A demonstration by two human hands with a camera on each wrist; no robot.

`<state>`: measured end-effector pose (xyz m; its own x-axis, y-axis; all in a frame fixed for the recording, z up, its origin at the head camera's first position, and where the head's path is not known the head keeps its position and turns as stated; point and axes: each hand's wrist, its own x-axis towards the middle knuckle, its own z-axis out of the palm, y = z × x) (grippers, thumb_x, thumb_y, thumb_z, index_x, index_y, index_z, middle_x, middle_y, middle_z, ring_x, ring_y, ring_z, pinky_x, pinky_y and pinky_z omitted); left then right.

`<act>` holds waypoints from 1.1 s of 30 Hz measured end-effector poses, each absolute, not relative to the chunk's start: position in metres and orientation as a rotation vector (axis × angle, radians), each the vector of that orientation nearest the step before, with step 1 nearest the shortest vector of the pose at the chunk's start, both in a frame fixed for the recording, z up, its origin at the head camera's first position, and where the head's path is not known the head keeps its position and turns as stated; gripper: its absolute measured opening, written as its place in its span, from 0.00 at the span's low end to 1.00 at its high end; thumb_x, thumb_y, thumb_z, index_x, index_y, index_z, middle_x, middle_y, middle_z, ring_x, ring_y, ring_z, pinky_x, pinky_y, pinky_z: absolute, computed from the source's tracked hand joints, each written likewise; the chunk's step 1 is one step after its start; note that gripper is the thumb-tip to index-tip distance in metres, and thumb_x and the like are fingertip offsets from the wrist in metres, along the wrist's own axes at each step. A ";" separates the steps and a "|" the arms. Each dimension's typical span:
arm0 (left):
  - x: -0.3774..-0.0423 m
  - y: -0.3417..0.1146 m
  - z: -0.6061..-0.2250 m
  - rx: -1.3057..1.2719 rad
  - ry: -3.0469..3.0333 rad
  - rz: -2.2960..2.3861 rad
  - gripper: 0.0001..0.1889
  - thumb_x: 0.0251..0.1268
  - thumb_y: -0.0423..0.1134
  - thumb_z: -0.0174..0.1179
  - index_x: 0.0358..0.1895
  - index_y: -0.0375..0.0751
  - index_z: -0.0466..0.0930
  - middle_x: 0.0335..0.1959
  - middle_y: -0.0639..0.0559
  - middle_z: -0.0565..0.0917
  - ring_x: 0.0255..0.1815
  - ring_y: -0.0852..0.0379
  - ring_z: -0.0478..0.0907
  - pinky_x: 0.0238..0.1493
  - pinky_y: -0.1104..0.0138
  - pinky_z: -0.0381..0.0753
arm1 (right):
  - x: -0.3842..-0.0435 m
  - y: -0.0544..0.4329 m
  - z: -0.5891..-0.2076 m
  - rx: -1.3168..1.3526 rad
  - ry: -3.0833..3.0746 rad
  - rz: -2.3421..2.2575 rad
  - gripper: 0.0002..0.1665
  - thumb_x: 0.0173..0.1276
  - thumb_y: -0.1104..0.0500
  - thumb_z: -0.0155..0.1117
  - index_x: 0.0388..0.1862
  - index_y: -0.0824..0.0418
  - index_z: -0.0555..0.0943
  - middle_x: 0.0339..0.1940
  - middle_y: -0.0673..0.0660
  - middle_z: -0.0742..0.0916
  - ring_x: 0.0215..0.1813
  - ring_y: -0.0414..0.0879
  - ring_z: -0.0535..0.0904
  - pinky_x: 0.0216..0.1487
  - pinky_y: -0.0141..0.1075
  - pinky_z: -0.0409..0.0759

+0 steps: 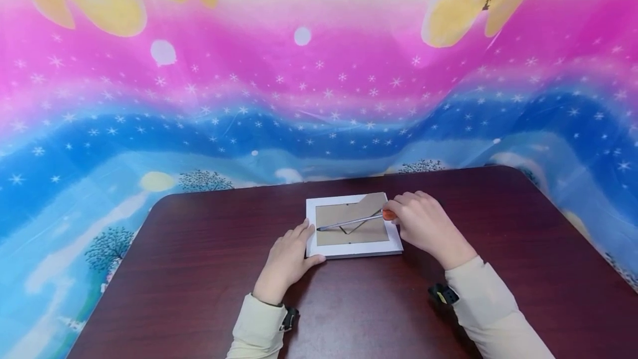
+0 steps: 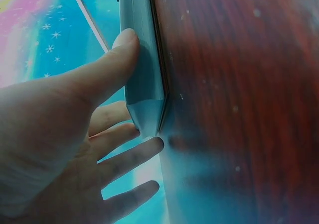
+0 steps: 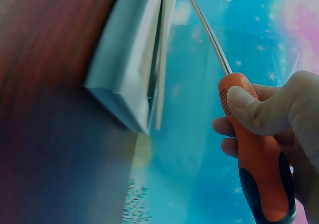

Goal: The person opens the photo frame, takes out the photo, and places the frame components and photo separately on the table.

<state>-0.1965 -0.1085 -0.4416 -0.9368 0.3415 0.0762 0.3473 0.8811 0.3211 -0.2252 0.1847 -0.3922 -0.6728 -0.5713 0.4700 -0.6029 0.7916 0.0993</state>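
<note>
A white picture frame (image 1: 354, 250) lies on the table with its brown backing board (image 1: 331, 220) facing up. My right hand (image 1: 423, 223) grips a screwdriver by its orange handle (image 3: 259, 164) with black parts, thumb along the handle. The screwdriver's metal shaft (image 1: 351, 221) slants across the backing, its dark tip at the backing's left edge. Around the frame's near left corner rests my left hand (image 1: 289, 259), thumb against the near side and straight, spread fingers by the left side. In the right wrist view, a thin board (image 3: 162, 59) stands tilted out from the frame.
The dark reddish-brown table (image 1: 199, 270) reaches back to a pink and blue printed cloth (image 1: 279, 87) with snowflakes. Black straps (image 1: 443, 294) show near both sleeve cuffs.
</note>
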 end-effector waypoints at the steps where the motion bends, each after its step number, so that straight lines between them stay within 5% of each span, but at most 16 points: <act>1: -0.196 -0.109 -0.442 -0.556 -3.028 -0.515 0.37 0.60 0.52 0.69 0.69 0.37 0.71 0.71 0.40 0.69 0.66 0.40 0.71 0.60 0.45 0.73 | -0.226 0.183 -0.389 0.889 -2.479 0.065 0.17 0.43 0.73 0.72 0.34 0.62 0.86 0.26 0.55 0.85 0.30 0.52 0.80 0.36 0.46 0.80; 9: -0.196 -0.108 -0.440 -0.587 -2.996 -0.492 0.37 0.60 0.52 0.69 0.69 0.35 0.72 0.70 0.38 0.70 0.63 0.39 0.72 0.57 0.46 0.74 | -0.231 0.162 -0.353 1.007 -2.365 -0.100 0.16 0.38 0.76 0.68 0.26 0.60 0.83 0.21 0.54 0.82 0.27 0.51 0.79 0.34 0.41 0.74; 17: -0.196 -0.106 -0.438 -0.569 -3.001 -0.470 0.37 0.60 0.53 0.69 0.69 0.35 0.71 0.70 0.39 0.70 0.63 0.40 0.73 0.57 0.46 0.74 | -0.233 0.134 -0.318 1.110 -2.268 -0.315 0.10 0.47 0.72 0.68 0.19 0.59 0.79 0.15 0.53 0.77 0.21 0.48 0.72 0.27 0.36 0.63; 27: -0.194 -0.104 -0.439 -0.537 -3.001 -0.369 0.38 0.59 0.54 0.69 0.68 0.36 0.72 0.69 0.40 0.72 0.60 0.42 0.75 0.57 0.48 0.75 | -0.233 0.159 -0.339 1.043 -2.439 -0.107 0.16 0.42 0.74 0.72 0.25 0.55 0.84 0.21 0.49 0.82 0.28 0.49 0.80 0.37 0.41 0.77; 33: -0.192 -0.104 -0.439 -0.535 -2.996 -0.351 0.38 0.59 0.55 0.69 0.68 0.36 0.72 0.69 0.41 0.72 0.60 0.42 0.75 0.56 0.48 0.75 | -0.230 0.182 -0.362 0.984 -2.529 0.030 0.17 0.48 0.69 0.76 0.37 0.55 0.87 0.25 0.50 0.84 0.29 0.49 0.83 0.28 0.42 0.77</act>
<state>-0.1919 -0.1043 -0.4390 -0.9361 0.3322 0.1160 0.3500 0.9129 0.2100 -0.2300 0.1815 -0.3617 -0.6590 -0.6407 0.3940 -0.6497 0.7488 0.1310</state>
